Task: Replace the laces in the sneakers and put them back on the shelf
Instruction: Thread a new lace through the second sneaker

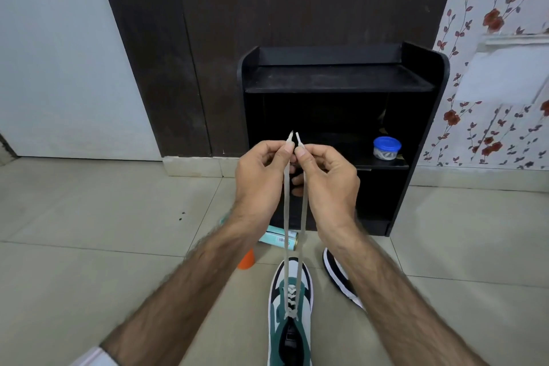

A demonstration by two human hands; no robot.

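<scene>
Both hands' fingers (289,151) pinch lace (286,217) ends

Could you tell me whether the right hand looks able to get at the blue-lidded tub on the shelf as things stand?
Probably not yet: the right hand is pinching one lace end. The path to the blue-lidded tub on the open shelf looks clear once it lets go.

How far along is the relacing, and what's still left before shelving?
Done: the lower eyelets of the green sneaker are crossed with white lace. In hand: the left hand and right hand each pinch one lace end, pulled up level. Left: the upper eyelets, the second sneaker beside it, then the black shelf.
</scene>
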